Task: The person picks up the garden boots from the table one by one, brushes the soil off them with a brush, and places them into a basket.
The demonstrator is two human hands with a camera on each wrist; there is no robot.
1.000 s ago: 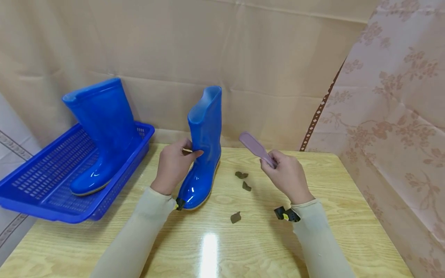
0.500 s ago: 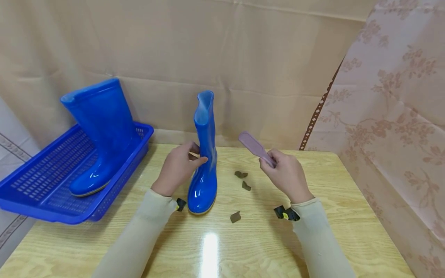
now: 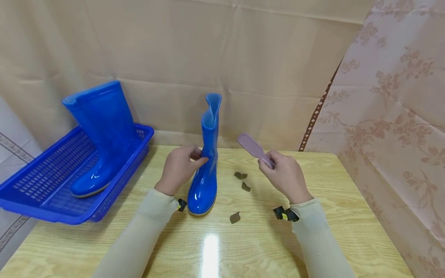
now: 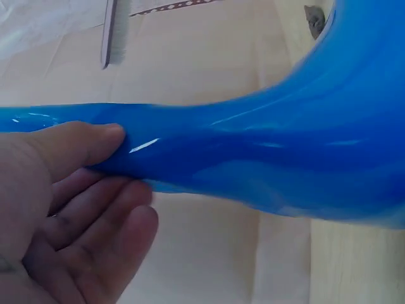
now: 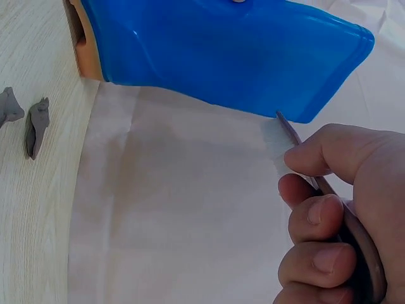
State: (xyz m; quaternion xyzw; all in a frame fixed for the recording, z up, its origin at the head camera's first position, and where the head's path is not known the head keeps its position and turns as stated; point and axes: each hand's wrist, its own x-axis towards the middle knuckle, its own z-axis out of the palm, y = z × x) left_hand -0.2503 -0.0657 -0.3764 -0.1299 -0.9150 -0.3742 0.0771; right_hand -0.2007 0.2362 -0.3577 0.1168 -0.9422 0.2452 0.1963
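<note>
A blue rubber rain boot (image 3: 202,189) stands upright on the table, its toe toward me. My left hand (image 3: 179,168) pinches its shaft from the left, thumb on the near side; in the left wrist view the thumb (image 4: 95,140) lies against the glossy blue surface. My right hand (image 3: 286,175) grips a brush (image 3: 253,146) with a mauve back, raised to the right of the boot. Pale bristles of the brush (image 5: 276,142) show in the right wrist view. Several brown, clay-like lumps (image 3: 235,217) lie on the table between boot and right hand.
At the left, a blue plastic basket (image 3: 94,210) with slotted sides holds a second blue boot (image 3: 107,127). A beige curtain (image 3: 271,77) hangs behind the wooden table (image 3: 278,251), and a flowered cloth (image 3: 393,127) hangs along the right.
In my left hand the boot has turned, so its toe swung right and its shaft looks narrower; over the last half second the top shifted slightly right. The right hand and brush stay nearly still.
</note>
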